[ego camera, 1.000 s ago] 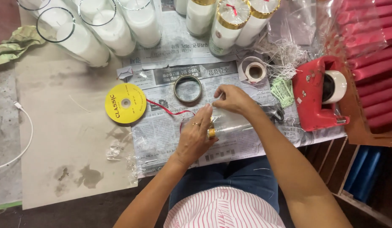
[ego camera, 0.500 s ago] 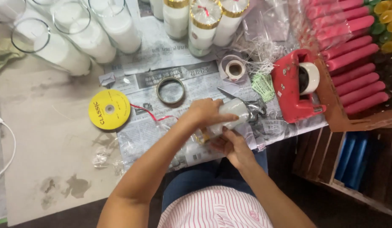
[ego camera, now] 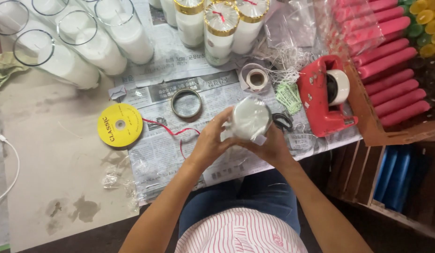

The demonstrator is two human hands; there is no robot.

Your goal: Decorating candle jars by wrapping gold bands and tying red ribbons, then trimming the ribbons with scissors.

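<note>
Both hands hold a white glass candle jar [ego camera: 250,117] wrapped in clear film, its end turned up toward the camera. My left hand [ego camera: 209,142] grips its left side. My right hand [ego camera: 272,145] cups it from below and the right. Under the hands lies newspaper [ego camera: 161,154] with a loose red ribbon [ego camera: 173,132] running from a yellow ribbon spool [ego camera: 120,125]. A gold ring-shaped lid band [ego camera: 186,103] lies just beyond the hands. Black scissors [ego camera: 283,122] peek out beside the jar.
A red tape dispenser [ego camera: 322,96] sits to the right, a small tape roll [ego camera: 256,78] behind the jar. White candle jars [ego camera: 81,51] line the back left, gold-rimmed ones [ego camera: 220,28] the back middle. Pink candles [ego camera: 390,70] fill a wooden crate on the right. A white cable [ego camera: 9,178] lies at the left.
The jar lay sideways on the newspaper under both hands; it now stands lifted and turned end-up between them. The view has shifted left and down.
</note>
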